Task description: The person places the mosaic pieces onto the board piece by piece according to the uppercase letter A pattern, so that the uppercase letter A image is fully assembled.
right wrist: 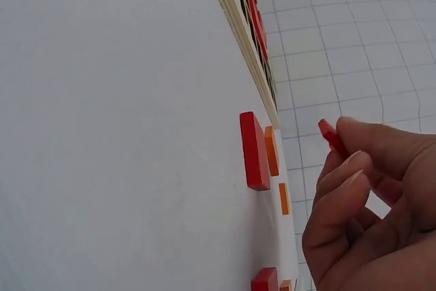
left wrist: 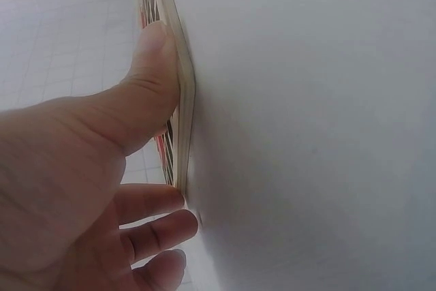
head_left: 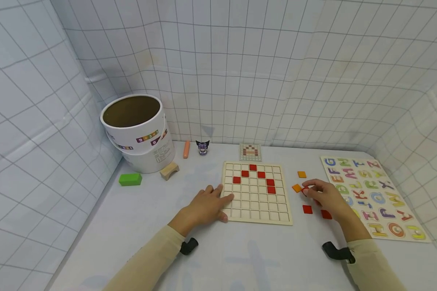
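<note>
Step in hand: picking a piece for the grid board [head_left: 256,193]. The left hand [head_left: 207,204] rests flat on the board's edge at nine o'clock, fingers straight, thumb pressed to the rim, steadying it. The right hand [head_left: 327,197], at three o'clock of the board, pinches a red tile [right wrist: 332,137] between thumb and fingertips, apparently lifted clear of the table, though the head view is poor here. Loose red and orange tiles [head_left: 301,174] lie beside it. Judgement: the next move calls for carrying the tile over the board and seating it squarely in an empty cell adjoining the red pattern.
</note>
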### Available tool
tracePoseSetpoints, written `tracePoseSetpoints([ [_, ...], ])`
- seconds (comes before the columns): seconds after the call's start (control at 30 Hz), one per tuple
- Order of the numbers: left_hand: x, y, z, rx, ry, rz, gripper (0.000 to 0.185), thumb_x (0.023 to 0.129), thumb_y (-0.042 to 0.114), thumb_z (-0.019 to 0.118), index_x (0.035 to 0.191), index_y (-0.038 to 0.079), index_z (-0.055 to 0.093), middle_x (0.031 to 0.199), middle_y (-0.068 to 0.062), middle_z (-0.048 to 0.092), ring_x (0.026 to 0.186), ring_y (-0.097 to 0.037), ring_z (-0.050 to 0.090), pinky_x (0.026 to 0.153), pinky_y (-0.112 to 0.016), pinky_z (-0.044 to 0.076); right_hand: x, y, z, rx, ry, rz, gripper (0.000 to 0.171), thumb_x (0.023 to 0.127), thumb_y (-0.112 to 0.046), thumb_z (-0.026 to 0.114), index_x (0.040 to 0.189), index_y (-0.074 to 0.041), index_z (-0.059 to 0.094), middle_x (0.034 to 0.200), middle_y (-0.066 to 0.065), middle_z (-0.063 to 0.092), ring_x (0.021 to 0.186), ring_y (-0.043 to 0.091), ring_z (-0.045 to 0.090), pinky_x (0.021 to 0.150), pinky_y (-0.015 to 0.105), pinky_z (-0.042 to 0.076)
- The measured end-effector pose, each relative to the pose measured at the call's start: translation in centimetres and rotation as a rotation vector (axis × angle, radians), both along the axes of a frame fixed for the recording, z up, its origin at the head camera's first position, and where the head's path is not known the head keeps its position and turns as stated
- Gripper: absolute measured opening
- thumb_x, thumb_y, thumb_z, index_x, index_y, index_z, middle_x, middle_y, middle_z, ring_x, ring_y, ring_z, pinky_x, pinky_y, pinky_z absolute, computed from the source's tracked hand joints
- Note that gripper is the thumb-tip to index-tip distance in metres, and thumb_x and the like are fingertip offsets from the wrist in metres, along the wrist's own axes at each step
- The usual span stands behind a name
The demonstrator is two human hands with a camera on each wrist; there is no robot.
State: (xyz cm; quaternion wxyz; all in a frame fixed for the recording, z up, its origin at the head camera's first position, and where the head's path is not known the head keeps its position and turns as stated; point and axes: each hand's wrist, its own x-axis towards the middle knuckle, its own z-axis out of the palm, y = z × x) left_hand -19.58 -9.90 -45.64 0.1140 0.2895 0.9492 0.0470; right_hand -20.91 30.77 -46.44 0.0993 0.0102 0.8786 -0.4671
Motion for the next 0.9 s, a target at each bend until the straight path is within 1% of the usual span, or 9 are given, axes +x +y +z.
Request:
tracePoseSetpoints([
  [0.1, 0.0, 0.0, 0.1, 0.003, -0.004, 0.003, 0.078, 0.086, 0.052, 0.071, 0.155, 0.028, 0.046, 0.162, -0.02, 0.035, 0.135, -0.038, 0.042, 0.108, -0.054, 0.039, 0.1, -0.2, 0.2, -0.103, 0.003, -0.006, 0.047, 0.098, -0.036, 0.069, 0.133, -0.005, 0.061, 0.081, 0.006, 0.051, 0.062, 0.018, 0.048, 0.055, 0.029, 0.041],
  [0.2, 0.0, 0.0, 0.1, 0.006, -0.005, 0.003, 0.077, 0.086, 0.052, 0.071, 0.155, 0.028, 0.046, 0.162, -0.02, 0.035, 0.135, -0.038, 0.043, 0.108, -0.053, 0.039, 0.1, -0.7, 0.1, -0.213, 0.014, -0.012, 0.049, 0.096, -0.033, 0.072, 0.132, -0.002, 0.06, 0.082, 0.002, 0.053, 0.064, 0.015, 0.052, 0.056, 0.027, 0.043],
  [0.27, 0.1, 0.0, 0.1, 0.008, -0.004, 0.001, 0.077, 0.086, 0.052, 0.071, 0.155, 0.028, 0.046, 0.162, -0.021, 0.035, 0.134, -0.038, 0.043, 0.107, -0.054, 0.039, 0.1, -1.1, -0.1, -0.293, 0.008, -0.021, 0.045, 0.095, -0.03, 0.074, 0.13, -0.004, 0.061, 0.084, -0.001, 0.057, 0.065, 0.013, 0.055, 0.057, 0.024, 0.046],
  [0.37, 0.1, 0.0, 0.0, 0.011, -0.005, -0.002, 0.077, 0.086, 0.052, 0.071, 0.155, 0.028, 0.046, 0.162, -0.021, 0.035, 0.134, -0.039, 0.043, 0.107, -0.054, 0.039, 0.0, -1.8, -0.5, -0.427, -0.015, -0.018, 0.035, 0.095, -0.021, 0.074, 0.126, -0.007, 0.064, 0.086, -0.002, 0.061, 0.066, 0.011, 0.057, 0.059, 0.022, 0.048],
  [0.43, 0.1, 0.0, 0.0, 0.012, -0.005, -0.004, 0.077, 0.086, 0.052, 0.071, 0.155, 0.027, 0.046, 0.161, -0.021, 0.035, 0.134, -0.039, 0.043, 0.107, -0.054, 0.039, 0.0, -2.4, -0.7, -0.475, -0.029, -0.012, 0.032, 0.095, -0.017, 0.074, 0.125, -0.008, 0.065, 0.085, -0.003, 0.062, 0.065, 0.011, 0.057, 0.059, 0.021, 0.049],
  [0.53, 0.0, 0.0, -0.1, 0.013, -0.002, -0.005, 0.077, 0.086, 0.052, 0.071, 0.155, 0.027, 0.046, 0.161, -0.021, 0.035, 0.134, -0.039, 0.043, 0.107, -0.054, 0.039, 0.0, -3.3, -0.9, -0.479, -0.043, 0.004, 0.041, 0.095, -0.015, 0.074, 0.132, -0.004, 0.06, 0.081, -0.002, 0.061, 0.064, 0.01, 0.056, 0.058, 0.021, 0.048],
  [0.63, 0.0, 0.0, -0.2, 0.013, 0.0, -0.006, 0.077, 0.086, 0.052, 0.071, 0.155, 0.027, 0.046, 0.161, -0.021, 0.036, 0.134, -0.039, 0.044, 0.106, -0.054, 0.04, -0.1, -4.3, -1.0, -0.439, -0.052, 0.025, 0.051, 0.094, -0.016, 0.075, 0.136, 0.002, 0.053, 0.076, -0.001, 0.059, 0.061, 0.01, 0.054, 0.054, 0.021, 0.046],
  [0.8, -0.1, -0.1, -0.2, 0.023, -0.002, -0.008, 0.077, 0.086, 0.052, 0.071, 0.155, 0.027, 0.046, 0.161, -0.021, 0.035, 0.134, -0.039, 0.043, 0.107, -0.054, 0.04, -0.7, -6.7, -0.7, -0.41, -0.078, 0.089, 0.049, 0.094, -0.017, 0.075, 0.133, 0.004, 0.053, 0.075, 0.002, 0.06, 0.062, 0.011, 0.054, 0.054, 0.022, 0.044],
  [0.9, 0.0, -0.1, -0.2, 0.027, -0.006, -0.007, 0.077, 0.087, 0.051, 0.071, 0.155, 0.027, 0.046, 0.162, -0.021, 0.035, 0.134, -0.039, 0.043, 0.107, -0.054, 0.039, -1.3, -9.0, -0.2, -0.39, -0.089, 0.133, 0.045, 0.095, -0.015, 0.073, 0.132, 0.003, 0.055, 0.076, 0.004, 0.059, 0.064, 0.013, 0.055, 0.058, 0.024, 0.046],
])
